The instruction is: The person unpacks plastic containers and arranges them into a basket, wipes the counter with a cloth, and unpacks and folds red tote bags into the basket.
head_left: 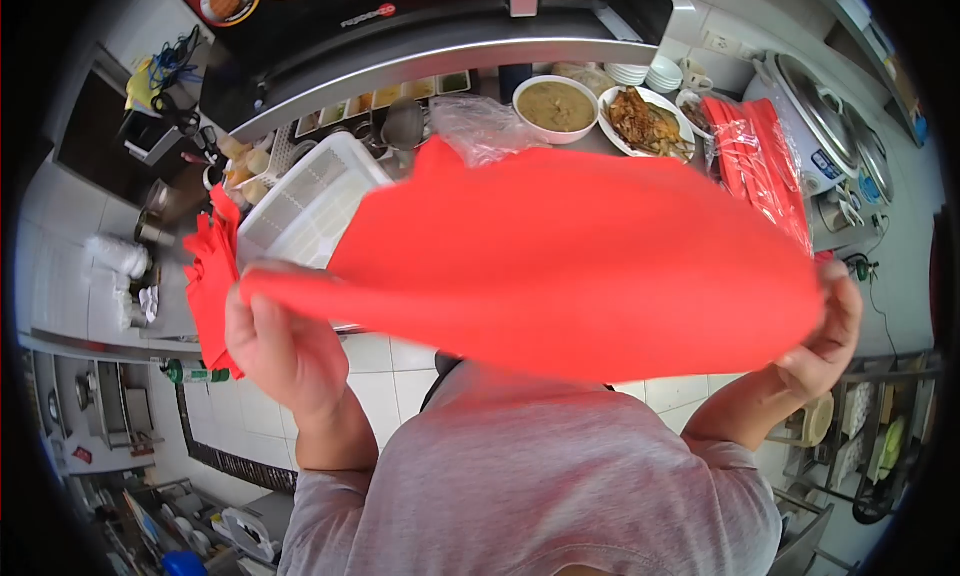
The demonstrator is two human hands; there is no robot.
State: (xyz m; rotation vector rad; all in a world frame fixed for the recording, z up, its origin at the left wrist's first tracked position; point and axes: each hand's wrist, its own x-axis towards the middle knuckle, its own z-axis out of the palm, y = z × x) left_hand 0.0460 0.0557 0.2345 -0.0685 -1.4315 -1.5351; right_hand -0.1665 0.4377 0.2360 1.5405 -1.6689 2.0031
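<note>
A large red cloth (580, 261) is stretched in the air in front of my chest, slightly blurred. My left hand (285, 351) pinches its left corner between thumb and fingers. At the right end, my right hand (825, 336) grips the cloth's edge, its fingertips partly hidden. Beyond the cloth, a white plastic basket (310, 201) sits on the counter, partly covered from view. More red cloth (212, 286) hangs in a bunch left of the basket. Clear plastic film (480, 126) lies behind the stretched cloth.
Behind are a bowl of soup (556, 108), a plate of cooked food (645, 121) and red cloths in clear plastic (755, 151). A rice cooker (815, 116) stands at the right. A metal-edged black unit (430, 26) overhangs the counter's back.
</note>
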